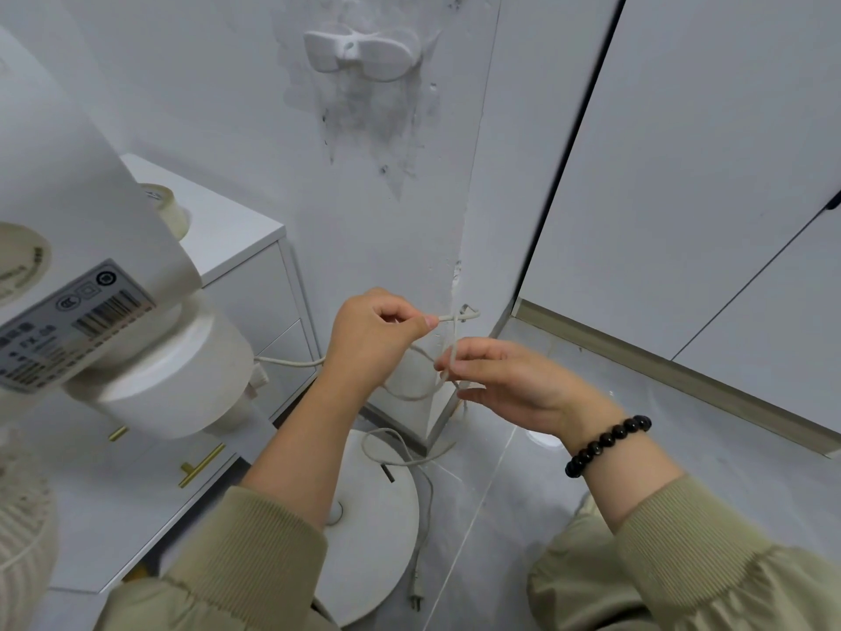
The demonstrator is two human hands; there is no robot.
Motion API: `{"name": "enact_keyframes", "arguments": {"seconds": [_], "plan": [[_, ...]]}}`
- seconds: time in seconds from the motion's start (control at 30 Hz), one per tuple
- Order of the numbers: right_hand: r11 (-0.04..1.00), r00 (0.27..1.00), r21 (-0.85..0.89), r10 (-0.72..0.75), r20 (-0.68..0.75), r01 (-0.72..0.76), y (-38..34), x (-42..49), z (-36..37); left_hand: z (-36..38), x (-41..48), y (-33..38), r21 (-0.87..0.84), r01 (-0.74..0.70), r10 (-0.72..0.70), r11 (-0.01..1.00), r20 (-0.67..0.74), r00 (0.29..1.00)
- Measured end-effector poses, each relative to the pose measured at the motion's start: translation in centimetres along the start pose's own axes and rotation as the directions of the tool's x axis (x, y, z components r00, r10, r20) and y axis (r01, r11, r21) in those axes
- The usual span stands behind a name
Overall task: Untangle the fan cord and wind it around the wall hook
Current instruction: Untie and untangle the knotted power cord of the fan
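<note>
Low against the white wall corner, seen from the head view, my left hand (373,330) pinches a short stretch of the pale fan cord (450,317) between thumb and forefinger, the other fingers curled in. Just past my fingertips the cord crosses itself in a small knot-like loop near the wall's edge. My right hand (505,380), just below and to the right, pinches another strand of the same cord that runs down from that loop; its fingers are bent around the strand. A black bead bracelet (605,444) sits on my right wrist, and both sleeves are olive green. More cord sags in a loose loop beneath my hands, trails over the round white fan base (377,539) on the floor, and ends in a plug (415,598) lying on the grey tiles. High above, well apart from the cord, a white wall hook (362,54) sticks out from the scuffed wall, with nothing wound on it. At left, the white fan motor housing (173,371) fills the near view, with a white drawer unit (236,230) behind it carrying a tape roll (170,211).
</note>
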State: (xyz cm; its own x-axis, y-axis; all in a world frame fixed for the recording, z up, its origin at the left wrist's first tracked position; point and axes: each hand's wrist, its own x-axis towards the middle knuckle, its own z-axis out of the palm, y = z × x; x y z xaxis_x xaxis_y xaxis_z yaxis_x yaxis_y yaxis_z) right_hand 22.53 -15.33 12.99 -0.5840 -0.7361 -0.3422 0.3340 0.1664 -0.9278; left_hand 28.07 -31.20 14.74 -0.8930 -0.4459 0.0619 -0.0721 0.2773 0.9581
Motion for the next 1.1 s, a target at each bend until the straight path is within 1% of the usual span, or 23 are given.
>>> {"name": "enact_keyframes", "arguments": {"seconds": [0.07,0.1,0.13,0.17,0.2,0.27,0.3,0.33,0.4,0.43,0.5,0.6,0.63,0.7,0.73,0.8,0.87,0.93,1.0,1.03,1.1], "plan": [[0.996,0.998,0.084,-0.006,-0.069,0.011,-0.1,0.1,0.1,0.0,0.1,-0.1,0.028,0.001,0.0,1.0,-0.016,1.0],[0.992,0.992,0.116,-0.029,-0.126,0.044,-0.3,0.1,0.1,-0.1,0.1,-0.1,0.045,0.004,-0.003,0.999,-0.021,1.0],[0.991,0.979,0.1,-0.069,-0.194,0.09,-0.5,0.1,0.2,-0.3,0.1,-0.1,0.06,0.014,-0.013,0.998,-0.016,1.0],[0.991,0.954,0.016,-0.127,-0.27,0.136,-0.6,0.0,0.2,-0.4,0.2,-0.1,0.076,0.027,-0.028,0.997,0.005,1.0],[0.981,0.916,-0.112,-0.19,-0.353,0.16,-0.7,0.0,0.2,-0.5,0.2,-0.1,0.104,0.043,-0.048,0.994,0.041,0.998],[0.917,0.808,-0.374,-0.325,-0.491,0.142,-0.6,0.2,-0.3,-0.7,0.1,0.0,0.193,0.054,-0.084,0.98,0.148,0.985],[0.879,0.757,-0.458,-0.388,-0.526,0.132,-0.5,0.3,-0.5,-0.7,0.0,0.1,0.234,0.045,-0.098,0.971,0.218,0.971],[0.854,0.725,-0.503,-0.43,-0.538,0.132,-0.5,0.4,-0.7,-0.7,-0.1,0.2,0.262,0.032,-0.111,0.965,0.291,0.95],[0.824,0.7,-0.551,-0.473,-0.536,0.134,-0.5,0.2,-0.8,-0.7,-0.4,0.4,0.268,0.013,-0.123,0.963,0.4,0.908],[0.817,0.697,-0.563,-0.474,-0.537,0.122,-0.6,0.2,-0.9,-0.8,-0.6,0.6,0.242,0.006,-0.116,0.97,0.444,0.888],[0.813,0.704,-0.572,-0.469,-0.533,0.109,-0.7,0.2,-1.0,-1.1,-0.7,0.8,0.135,0.006,-0.077,0.991,0.528,0.846],[0.81,0.761,-0.581,-0.43,-0.486,0.086,-0.7,0.1,-1.0,-1.4,-0.6,0.5,-0.028,0.007,0.01,1.0,0.575,0.818],[0.794,0.788,-0.604,-0.412,-0.457,0.065,-0.5,0.1,-1.0,-1.4,-0.6,0.4,-0.078,0.007,0.039,0.997,0.572,0.819],[0.729,0.854,-0.684,-0.362,-0.375,0.009,-0.2,0.2,-0.7,-1.0,-0.5,0.1,-0.201,0.024,0.092,0.979,0.545,0.834],[0.688,0.89,-0.726,-0.32,-0.324,-0.017,-0.2,0.1,-0.5,-0.8,-0.5,0.0,-0.25,0.036,0.1,0.968,0.512,0.853],[0.617,0.957,-0.787,-0.207,-0.201,-0.032,-0.3,0.0,-0.1,-0.5,-0.2,-0.2,-0.297,0.056,0.072,0.953,0.402,0.913],[0.599,0.992,-0.801,-0.097,-0.076,-0.002,-0.6,-0.4,0.3,-0.3,0.1,-0.5,-0.319,0.07,0.021,0.945,0.274,0.961],[0.657,0.999,-0.752,-0.04,0.026,0.046,-1.1,-0.9,0.5,-0.3,0.3,-0.7,-0.32,0.083,-0.03,0.944,0.169,0.985],[0.717,0.992,-0.69,-0.032,0.118,0.105,-1.6,-1.4,0.5,-0.2,0.4,-0.6,-0.262,0.083,-0.064,0.961,0.079,0.995],[0.726,0.986,-0.673,-0.044,0.161,0.142,-1.8,-1.6,0.4,-0.1,0.4,-0.6,-0.189,0.07,-0.066,0.979,0.027,0.997],[0.719,0.975,-0.666,-0.074,0.208,0.197,-2.1,-1.9,0.1,0.0,0.4,-0.6,0.017,0.028,-0.027,0.999,-0.057,0.998]]}}
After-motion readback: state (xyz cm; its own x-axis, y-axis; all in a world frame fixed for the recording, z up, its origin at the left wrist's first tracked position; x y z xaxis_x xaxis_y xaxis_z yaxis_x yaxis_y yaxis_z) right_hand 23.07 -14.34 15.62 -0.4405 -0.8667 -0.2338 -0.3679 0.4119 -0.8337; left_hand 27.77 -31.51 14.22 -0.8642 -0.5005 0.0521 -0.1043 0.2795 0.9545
